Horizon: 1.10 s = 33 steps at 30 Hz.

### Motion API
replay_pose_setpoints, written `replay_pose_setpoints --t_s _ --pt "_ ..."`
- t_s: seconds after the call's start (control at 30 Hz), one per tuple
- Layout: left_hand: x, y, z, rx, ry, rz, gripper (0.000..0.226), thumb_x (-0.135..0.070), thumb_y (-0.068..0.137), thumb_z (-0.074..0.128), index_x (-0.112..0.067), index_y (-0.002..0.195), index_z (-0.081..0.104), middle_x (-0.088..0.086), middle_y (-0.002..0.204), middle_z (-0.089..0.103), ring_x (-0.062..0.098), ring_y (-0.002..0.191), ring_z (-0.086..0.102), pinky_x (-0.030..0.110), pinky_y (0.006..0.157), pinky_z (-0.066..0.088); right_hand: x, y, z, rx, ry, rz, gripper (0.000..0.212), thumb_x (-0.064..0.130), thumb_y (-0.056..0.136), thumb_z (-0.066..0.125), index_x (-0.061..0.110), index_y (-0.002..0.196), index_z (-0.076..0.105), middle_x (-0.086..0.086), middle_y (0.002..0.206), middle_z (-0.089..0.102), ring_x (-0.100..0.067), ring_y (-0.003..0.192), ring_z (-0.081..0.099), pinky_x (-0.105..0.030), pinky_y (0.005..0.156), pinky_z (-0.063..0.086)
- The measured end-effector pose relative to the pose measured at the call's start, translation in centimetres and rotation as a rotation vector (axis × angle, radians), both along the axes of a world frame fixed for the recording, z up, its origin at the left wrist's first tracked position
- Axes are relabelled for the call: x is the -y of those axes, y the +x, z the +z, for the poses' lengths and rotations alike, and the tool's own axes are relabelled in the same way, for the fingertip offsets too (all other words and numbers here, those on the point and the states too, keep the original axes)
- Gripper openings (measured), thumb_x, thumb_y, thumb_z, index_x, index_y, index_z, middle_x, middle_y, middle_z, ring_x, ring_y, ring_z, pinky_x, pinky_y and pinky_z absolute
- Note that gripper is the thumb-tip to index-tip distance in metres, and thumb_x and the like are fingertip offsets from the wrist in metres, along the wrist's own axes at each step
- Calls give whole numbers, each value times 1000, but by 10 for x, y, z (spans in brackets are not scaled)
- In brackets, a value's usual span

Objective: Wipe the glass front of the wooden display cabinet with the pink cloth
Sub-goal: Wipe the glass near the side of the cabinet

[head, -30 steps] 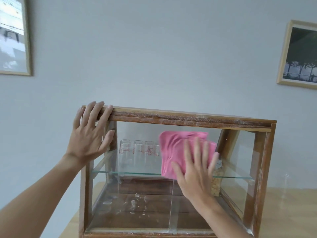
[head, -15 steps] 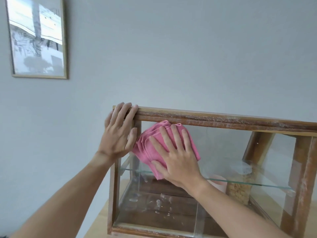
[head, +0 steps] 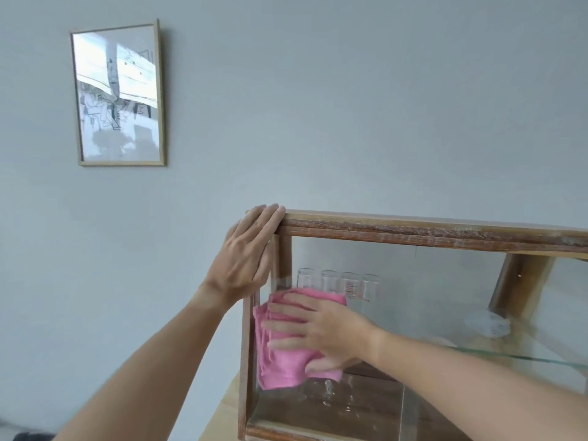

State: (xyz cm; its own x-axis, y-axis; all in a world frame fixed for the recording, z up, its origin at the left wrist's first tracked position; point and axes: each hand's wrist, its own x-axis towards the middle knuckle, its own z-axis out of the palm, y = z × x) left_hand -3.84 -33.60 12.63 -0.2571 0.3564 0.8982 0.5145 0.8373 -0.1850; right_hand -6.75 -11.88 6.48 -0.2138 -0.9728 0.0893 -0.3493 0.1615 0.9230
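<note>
The wooden display cabinet [head: 413, 229] fills the lower right, its glass front [head: 439, 281] facing me. My right hand [head: 321, 329] lies flat, fingers pointing left, pressing the folded pink cloth [head: 283, 367] against the glass near the left frame post. My left hand [head: 246, 259] rests over the cabinet's top left corner, fingers on the top rail. Inside, several clear measuring glasses [head: 350, 286] stand on a glass shelf [head: 521, 358], partly hidden behind the cloth.
A framed picture [head: 117, 97] hangs on the grey wall at upper left. The cabinet stands on a light wooden table [head: 219, 418]. A pale round object [head: 486, 323] sits on the shelf at the right.
My right hand has slid the pink cloth down the left side of the glass and turned its fingers leftward. My view has swung left. The left hand stays on the corner.
</note>
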Motion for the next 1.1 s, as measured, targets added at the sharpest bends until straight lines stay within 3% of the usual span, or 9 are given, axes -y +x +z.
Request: replay_pose_setpoints --t_s 0.07,0.2,0.37,0.5,0.57,0.73,0.9,1.03,1.1 --pt "2 1 1 13 -1 -19 57 -12 95 31 -4 152 36 9 156 41 27 146 33 49 115 33 7 -5 12 -50 -23 49 78 71 90 49 33 156 31 -2 166 24 -31 155 9 -49 125 -9" --pt "-2 3 2 27 26 -70 57 -11 95 30 -2 151 36 10 155 41 27 146 32 49 116 32 24 3 39 -7 -404 12 82 67 87 55 26 155 35 -11 160 36 -39 153 16 -51 126 8" --pt "-3 1 0 29 33 -75 59 -9 93 31 0 151 36 12 156 40 30 147 31 50 116 32 14 3 26 -33 -20 0 83 73 88 47 29 157 31 -4 166 25 -35 152 11 -51 125 -9" --pt "-7 0 -1 20 70 -82 59 -10 92 32 -1 150 37 13 155 41 29 147 31 50 117 31 16 -1 72 -63 -196 27 82 68 85 53 20 151 43 -13 154 45 -36 146 28 -49 126 10" --pt "-6 1 -1 21 74 -83 59 -9 92 32 0 150 38 14 154 42 30 147 32 50 117 32 12 1 69 -44 -243 33 84 66 88 50 15 153 38 -18 157 39 -39 150 23 -50 126 11" --pt "-2 3 2 19 21 -67 59 -5 91 32 2 149 38 14 153 43 31 145 34 48 117 32 -27 4 57 -76 57 75 80 66 89 50 22 155 37 -10 163 31 -34 153 16 -50 126 1" --pt "-7 -3 -7 -10 27 27 59 -18 98 38 -2 154 28 12 160 32 29 152 22 45 122 24 -45 4 54 -35 -307 42 76 66 93 44 25 157 33 -8 165 24 -32 154 15 -51 125 9" --pt "-6 -11 -12 -35 -28 122 64 -32 102 36 -4 157 21 10 164 22 29 154 14 46 124 21 -65 5 24 -72 65 47 78 69 94 43 27 158 30 -4 167 20 -28 155 8 -50 125 -5" --pt "-7 -15 -14 -40 -17 134 63 -32 102 35 -3 156 20 11 164 22 30 154 13 47 123 21 -67 1 44 -115 19 50 75 68 95 40 26 157 31 -3 166 23 -28 155 14 -50 126 4"
